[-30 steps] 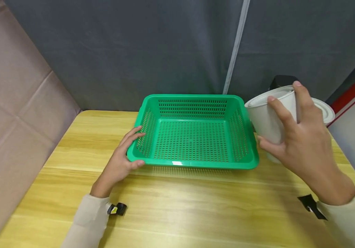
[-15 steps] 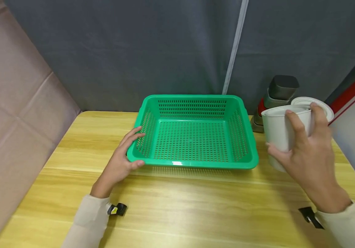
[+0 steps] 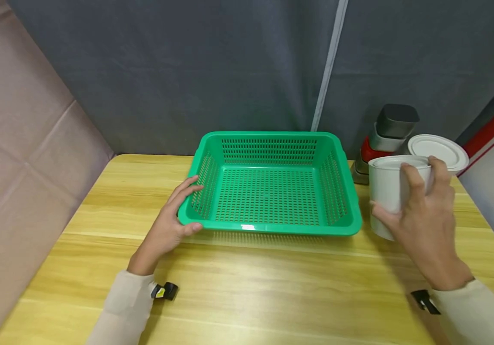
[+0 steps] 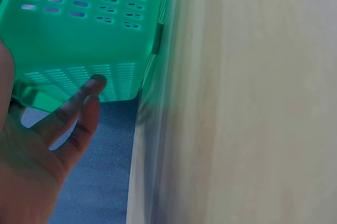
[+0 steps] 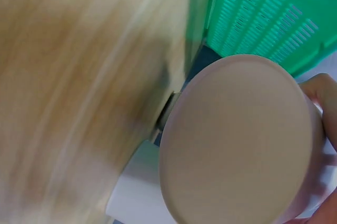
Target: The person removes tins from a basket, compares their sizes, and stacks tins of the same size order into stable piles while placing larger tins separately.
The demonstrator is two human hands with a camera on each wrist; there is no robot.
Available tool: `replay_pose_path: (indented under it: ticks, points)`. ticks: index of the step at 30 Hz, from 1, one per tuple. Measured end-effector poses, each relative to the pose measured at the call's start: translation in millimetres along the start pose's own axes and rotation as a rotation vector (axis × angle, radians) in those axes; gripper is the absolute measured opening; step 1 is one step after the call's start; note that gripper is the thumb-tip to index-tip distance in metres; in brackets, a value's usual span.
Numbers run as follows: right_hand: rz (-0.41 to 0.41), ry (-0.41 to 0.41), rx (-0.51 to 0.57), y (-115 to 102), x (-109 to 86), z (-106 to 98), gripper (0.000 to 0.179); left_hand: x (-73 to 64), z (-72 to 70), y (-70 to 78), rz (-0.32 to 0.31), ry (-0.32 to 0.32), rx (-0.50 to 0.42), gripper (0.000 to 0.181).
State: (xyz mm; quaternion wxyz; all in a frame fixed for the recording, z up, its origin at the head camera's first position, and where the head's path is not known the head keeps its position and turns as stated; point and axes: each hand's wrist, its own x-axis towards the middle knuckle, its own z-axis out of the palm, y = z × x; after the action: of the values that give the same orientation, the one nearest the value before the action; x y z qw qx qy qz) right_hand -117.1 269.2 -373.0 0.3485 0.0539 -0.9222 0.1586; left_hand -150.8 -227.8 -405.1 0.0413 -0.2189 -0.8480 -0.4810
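My right hand (image 3: pixel 425 211) holds a white lidded tub (image 3: pixel 384 194) on the right, its thumb on the near left side and two fingertips at the lid's edge. The tub is nearly upright in the head view; its round bottom (image 5: pixel 237 139) faces the right wrist camera. A green plastic basket (image 3: pixel 268 229) with slotted walls sits mid-table, nothing inside. My left hand (image 3: pixel 166 227) grips the basket's near left corner, thumb on the front rim and two fingertips over the left rim. In the left wrist view, two fingers (image 4: pixel 79 121) stretch along the basket's outer wall.
Behind the held tub stands a stack of black, grey and red containers (image 3: pixel 386 139). A second white lidded tub (image 3: pixel 438 152) stands at the far right, partly hidden. A dark grey curtain (image 3: pixel 212 72) closes off the back of the wooden table (image 3: pixel 247 287).
My right hand has brought the white tub away from the basket's right side, rightward and down, from tilted to nearly upright. The container stack shows more. My left hand and the basket have stayed put.
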Motion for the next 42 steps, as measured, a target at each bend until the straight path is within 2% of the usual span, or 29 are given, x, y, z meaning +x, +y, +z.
replay_pose_path:
  ticks: [9, 12, 15, 17, 20, 24, 30, 33, 37, 39, 42]
  points:
    - [0.041, -0.042, 0.001, 2.6, -7.8, 3.5, 0.096, 0.3, 0.6, -2.7, 0.013, 0.005, 0.002, 0.105]
    - [0.044, -0.036, 0.006, 3.7, -11.0, 5.4, 0.091, -0.1, 0.7, -3.5, 0.018, 0.009, 0.009, 0.105]
    - [0.039, -0.016, 0.011, 4.9, -14.2, 7.1, 0.077, -0.4, 0.7, -3.4, 0.019, 0.009, 0.012, 0.105]
    - [0.038, -0.001, 0.016, 5.3, -15.6, 8.5, 0.073, -0.9, 0.8, -3.0, 0.017, 0.007, 0.012, 0.105]
    - [0.036, 0.02, 0.022, 5.2, -16.6, 10.3, 0.073, -1.4, 0.8, -2.5, 0.014, 0.007, 0.007, 0.105]
    - [0.034, 0.037, 0.035, 3.8, -16.7, 11.0, 0.085, -1.1, 0.8, -1.9, 0.019, 0.006, 0.009, 0.107]
    - [0.096, 0.004, 0.056, -0.6, -15.0, 7.8, 0.069, -0.7, 0.9, -3.2, 0.028, 0.011, 0.023, 0.109]
    - [0.119, -0.014, 0.056, -2.7, -14.7, 6.6, 0.074, -0.8, 1.0, -3.1, 0.031, 0.014, 0.027, 0.108]
    - [0.109, 0.001, 0.072, -3.0, -15.9, 5.7, 0.071, -0.3, 1.0, -1.9, 0.035, 0.015, 0.022, 0.108]
    - [0.103, 0.013, 0.082, -2.5, -16.7, 5.3, 0.079, -0.1, 1.0, -1.4, 0.036, 0.016, 0.023, 0.109]
    - [0.101, 0.025, 0.09, -2.5, -17.3, 4.5, 0.105, 0.2, 0.9, -0.8, 0.038, 0.016, 0.028, 0.11]
